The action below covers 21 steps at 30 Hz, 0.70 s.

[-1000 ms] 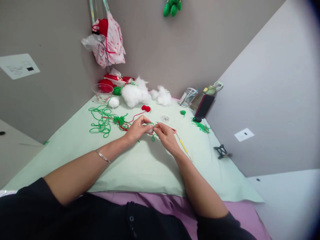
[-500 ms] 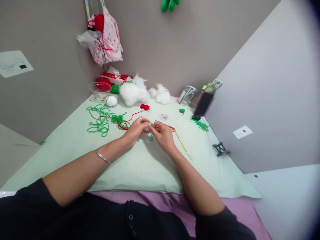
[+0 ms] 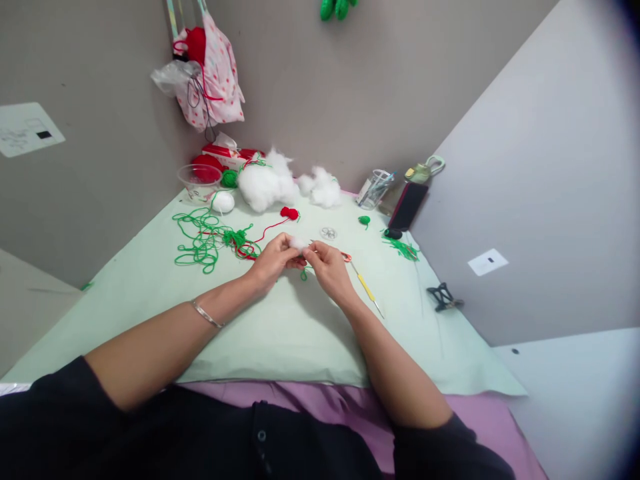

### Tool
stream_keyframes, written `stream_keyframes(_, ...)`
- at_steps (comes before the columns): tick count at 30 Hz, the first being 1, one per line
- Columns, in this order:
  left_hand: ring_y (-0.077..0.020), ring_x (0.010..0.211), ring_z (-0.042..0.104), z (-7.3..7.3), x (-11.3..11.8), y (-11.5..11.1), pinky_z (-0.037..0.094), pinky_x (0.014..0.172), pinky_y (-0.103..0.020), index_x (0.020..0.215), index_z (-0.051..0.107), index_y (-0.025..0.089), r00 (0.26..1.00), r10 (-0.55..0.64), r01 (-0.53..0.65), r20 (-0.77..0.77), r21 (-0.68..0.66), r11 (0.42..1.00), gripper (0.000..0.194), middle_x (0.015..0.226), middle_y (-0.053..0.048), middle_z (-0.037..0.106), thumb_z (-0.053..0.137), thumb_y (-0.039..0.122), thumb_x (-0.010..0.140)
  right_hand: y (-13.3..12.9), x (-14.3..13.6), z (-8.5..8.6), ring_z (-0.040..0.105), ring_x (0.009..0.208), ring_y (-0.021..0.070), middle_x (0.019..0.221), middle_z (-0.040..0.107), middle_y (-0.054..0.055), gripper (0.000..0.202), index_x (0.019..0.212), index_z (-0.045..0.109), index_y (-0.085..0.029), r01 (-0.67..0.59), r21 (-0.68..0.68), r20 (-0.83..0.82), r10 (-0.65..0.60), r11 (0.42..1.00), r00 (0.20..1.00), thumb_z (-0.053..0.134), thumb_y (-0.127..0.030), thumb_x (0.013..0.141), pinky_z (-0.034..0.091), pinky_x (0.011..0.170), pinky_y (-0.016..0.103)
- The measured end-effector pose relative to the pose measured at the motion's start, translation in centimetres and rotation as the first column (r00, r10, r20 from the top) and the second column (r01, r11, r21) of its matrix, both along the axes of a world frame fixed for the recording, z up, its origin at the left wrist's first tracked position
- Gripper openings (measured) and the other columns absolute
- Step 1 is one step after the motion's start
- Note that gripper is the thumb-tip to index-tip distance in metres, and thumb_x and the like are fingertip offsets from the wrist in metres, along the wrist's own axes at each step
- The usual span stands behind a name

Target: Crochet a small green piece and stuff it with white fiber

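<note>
My left hand [image 3: 273,260] is closed around a small tuft of white stuffing [image 3: 297,243], which shows above its fingers. From the other side my right hand [image 3: 323,263] pinches the same tuft between thumb and finger. A loop of green yarn [image 3: 303,274] hangs beneath the hands onto the cloth; what it joins is hidden by the fingers. Just past my right hand lie orange-handled scissors [image 3: 346,257], partly covered, and a yellow-handled crochet hook [image 3: 366,287]. Left of my hands, tangled green yarn [image 3: 195,247] spreads out beside a red strand.
White stuffing heaps [image 3: 267,183] sit at the back, near a clear plastic tub [image 3: 200,190] and a tissue box [image 3: 225,157]. A small red piece [image 3: 289,213] and a small green piece [image 3: 365,221] lie farther forward. A phone [image 3: 409,207] leans at right, above a black claw clip [image 3: 443,297].
The white tuft has come up into plain sight between my fingers, and the green bit seen there before is hidden. My right hand has shifted slightly.
</note>
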<state>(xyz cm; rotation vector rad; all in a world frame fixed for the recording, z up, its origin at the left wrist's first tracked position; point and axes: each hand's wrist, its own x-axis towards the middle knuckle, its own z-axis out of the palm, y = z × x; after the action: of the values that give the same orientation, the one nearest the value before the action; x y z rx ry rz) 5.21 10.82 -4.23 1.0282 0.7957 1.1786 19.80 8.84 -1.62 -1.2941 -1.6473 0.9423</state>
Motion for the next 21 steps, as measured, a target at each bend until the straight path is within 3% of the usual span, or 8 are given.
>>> stream_keyframes(5,-0.0082,0.052,0.05,-0.3,-0.1,0.8,0.039,0.052,-0.021,0.078,0.052,0.019,0.992,0.091,-0.083,-0.086,0.093,0.992,0.019,0.063,0.006,0.056,0.064,0.006,0.07,-0.7,-0.5,0.0,0.034,0.052,0.011,0.053,0.041,-0.007,0.022,0.07,0.06,-0.021,-0.056,-0.016,0.008,0.056,0.998,0.998,0.058,-0.037,0.085,0.026,0.054,0.026)
stream_keyframes(10,-0.0098,0.061,0.056,-0.3,0.2,0.6,0.043,0.057,-0.023,0.088,0.047,0.021,0.98,0.168,-0.148,-0.102,0.183,0.972,0.029,0.074,0.006,0.056,0.065,0.005,0.072,0.4,-0.1,-0.3,0.034,0.051,0.0107,0.055,0.041,-0.006,0.034,0.069,0.058,-0.021,-0.058,-0.096,-0.055,0.053,0.994,0.997,0.058,-0.051,0.084,0.028,0.049,0.026)
stream_keyframes(16,-0.0129,0.076,0.062,0.9,-0.4,-0.3,0.05,0.073,-0.028,0.095,0.056,0.019,0.993,0.083,-0.063,-0.078,0.227,0.972,0.022,0.093,0.0,0.064,0.069,0.015,0.077,0.7,0.0,-0.3,0.033,0.054,0.0098,0.059,0.047,-0.005,0.032,0.064,0.056,-0.021,0.012,-0.09,-0.087,-0.02,0.996,0.996,0.062,-0.049,0.079,0.027,0.051,0.025)
stream_keyframes(21,-0.0142,0.076,0.061,1.7,-0.7,-0.4,0.049,0.076,-0.03,0.098,0.062,0.018,0.999,0.0,0.006,-0.032,0.186,0.983,0.019,0.089,-0.001,0.066,0.067,0.031,0.084,0.4,-0.1,-0.3,0.033,0.054,0.0103,0.058,0.045,-0.005,0.027,0.065,0.056,-0.021,0.048,-0.057,-0.077,-0.053,0.997,0.996,0.059,-0.044,0.079,0.028,0.053,0.026)
